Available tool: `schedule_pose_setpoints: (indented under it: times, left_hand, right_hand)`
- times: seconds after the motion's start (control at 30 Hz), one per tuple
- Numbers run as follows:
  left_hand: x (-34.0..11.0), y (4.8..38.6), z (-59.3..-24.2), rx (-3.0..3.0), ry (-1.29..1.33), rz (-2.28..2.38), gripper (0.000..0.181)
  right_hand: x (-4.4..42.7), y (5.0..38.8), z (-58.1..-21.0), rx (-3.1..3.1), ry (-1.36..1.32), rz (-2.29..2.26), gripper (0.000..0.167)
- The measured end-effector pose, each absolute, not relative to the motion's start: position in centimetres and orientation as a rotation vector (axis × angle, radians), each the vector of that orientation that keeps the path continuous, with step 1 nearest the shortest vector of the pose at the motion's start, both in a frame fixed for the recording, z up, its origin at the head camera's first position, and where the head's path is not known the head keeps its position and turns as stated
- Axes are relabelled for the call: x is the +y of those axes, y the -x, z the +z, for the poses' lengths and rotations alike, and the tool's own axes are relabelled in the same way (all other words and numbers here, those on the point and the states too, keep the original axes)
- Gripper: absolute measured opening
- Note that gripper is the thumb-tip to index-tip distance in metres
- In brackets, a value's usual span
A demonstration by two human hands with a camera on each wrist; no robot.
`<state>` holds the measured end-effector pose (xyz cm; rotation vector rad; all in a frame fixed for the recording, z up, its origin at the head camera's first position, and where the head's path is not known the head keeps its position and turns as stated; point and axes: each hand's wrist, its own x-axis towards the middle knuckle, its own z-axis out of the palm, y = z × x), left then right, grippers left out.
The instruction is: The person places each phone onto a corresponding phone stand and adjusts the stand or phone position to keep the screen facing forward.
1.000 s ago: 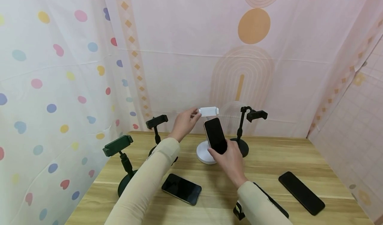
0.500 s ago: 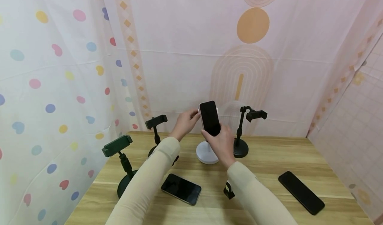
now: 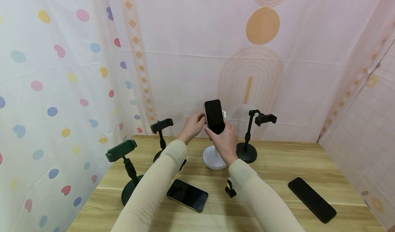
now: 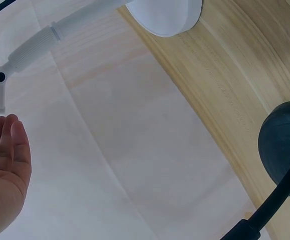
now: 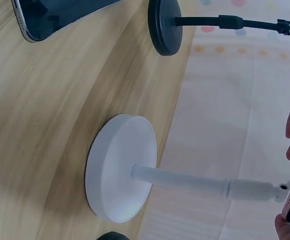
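The person had a smartphone point(image 3: 214, 117) up in the air, in front of the head of a white phone stand point(image 3: 212, 160). It was nearly upright, its top leaning a little to the left, the dark screen turned toward the person. A bit of the stand's white clamp point(image 3: 224, 114) poked out past the phone's right edge; whether the phone was seated in it, I could not tell. The right hand point(image 3: 226, 141) was grasping the phone by its lower end, thumb along the left side. The left hand point(image 3: 192, 126) was up by the phone's left edge, fingers mostly extended, but whether they were pinching anything I could not make out.

The phone struck me as light and stiff, easy for one hand to carry, though its glass face was probably slick and unlikely to forgive a drop. The bottom end and the long side edges seemed the best places to take hold, firmly but without squeezing. The stand's thin stem looked liable to sway under a push, so a gentle approach seemed wise. Its round base sat flat on the wooden surface point(image 3: 277, 170), with a black phone stand point(image 3: 247, 152) near it on the right and a second smartphone point(image 3: 187, 195) lying in front
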<state>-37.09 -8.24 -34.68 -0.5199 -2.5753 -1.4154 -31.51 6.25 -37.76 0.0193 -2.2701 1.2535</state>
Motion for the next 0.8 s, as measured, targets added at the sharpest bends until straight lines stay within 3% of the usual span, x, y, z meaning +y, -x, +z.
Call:
schedule_pose_setpoints:
  times: [0.8]
  left_hand:
    - [-8.4, 36.56, -34.88, -2.558, 0.558, -1.582, 0.031]
  right_hand:
    - [5.37, 32.13, -38.17, -2.231, 0.05, 1.241, 0.077]
